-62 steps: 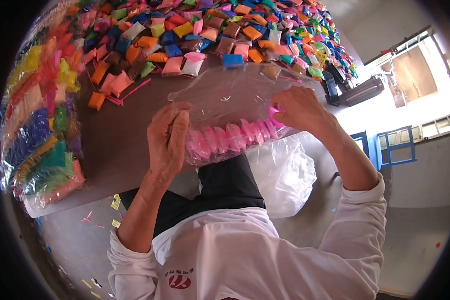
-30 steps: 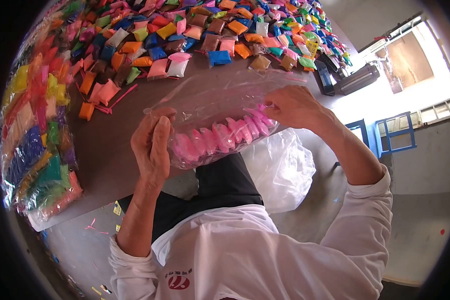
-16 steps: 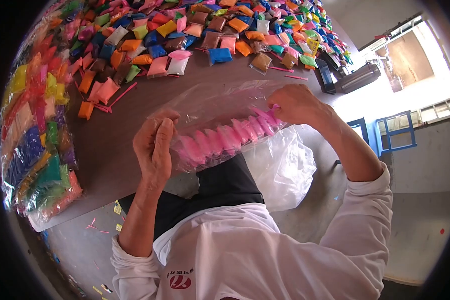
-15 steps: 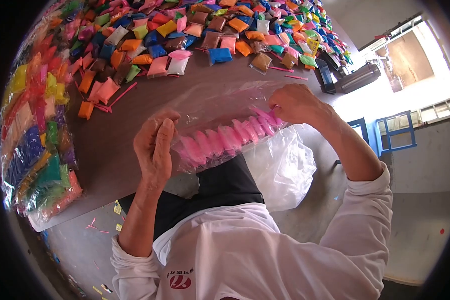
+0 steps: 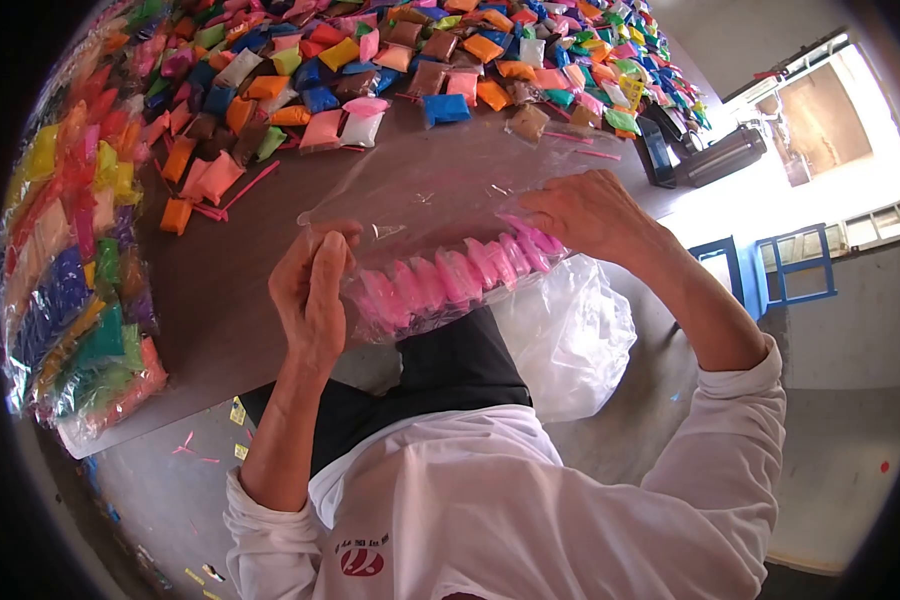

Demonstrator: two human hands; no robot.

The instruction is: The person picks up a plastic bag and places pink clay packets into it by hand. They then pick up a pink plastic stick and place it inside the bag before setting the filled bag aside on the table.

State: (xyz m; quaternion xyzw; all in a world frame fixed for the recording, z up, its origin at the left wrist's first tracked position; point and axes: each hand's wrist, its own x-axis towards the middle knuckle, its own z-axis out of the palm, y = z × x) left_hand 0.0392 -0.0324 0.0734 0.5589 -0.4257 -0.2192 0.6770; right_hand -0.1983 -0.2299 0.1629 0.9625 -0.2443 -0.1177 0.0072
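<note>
Fig.: clear bag (image 5: 440, 205) w/ row of pink packets (image 5: 450, 280) held over desk (image 5: 220, 310) near edge, long axis L–R between hands. L hand (image 5: 313, 295) clamped on bag's L end. R hand (image 5: 582, 215) closed on R end, both equally near.

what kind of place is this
Likely a small packing workshop. A brown table is heaped with loose coloured packets, filled bags of sorted packets lie along its left edge, and the person's left hand and right hand hold a clear bag with a row of pink packets inside.
</note>
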